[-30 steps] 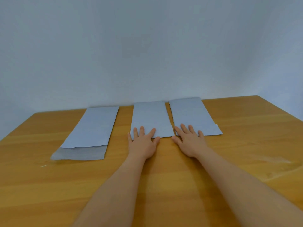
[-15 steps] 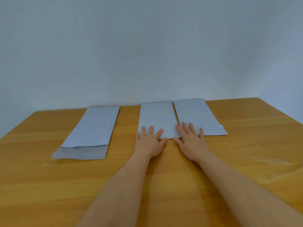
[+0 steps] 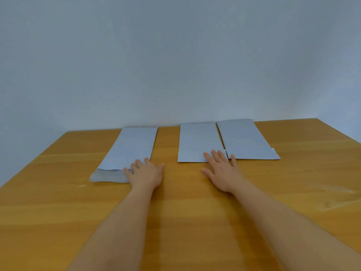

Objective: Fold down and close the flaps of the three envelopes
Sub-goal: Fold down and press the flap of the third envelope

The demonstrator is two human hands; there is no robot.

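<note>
Three long pale-blue envelopes lie side by side on a wooden table. The left envelope (image 3: 130, 147) has its flap (image 3: 107, 176) lying open toward me. The middle envelope (image 3: 197, 141) and the right envelope (image 3: 246, 141) show straight near edges with their flaps folded down. My left hand (image 3: 146, 173) rests flat with fingers spread over the near right corner of the left envelope, touching the flap's right end. My right hand (image 3: 222, 171) lies flat, its fingertips on the near right corner of the middle envelope and the left corner of the right one.
The wooden table (image 3: 175, 212) meets a plain pale wall (image 3: 175, 65) at its far edge, just behind the envelopes. The table's right edge slants away at the far right.
My left hand has moved left from the middle envelope to the left envelope's near corner. My right hand stays at the middle and right envelopes. The view has shifted left.
</note>
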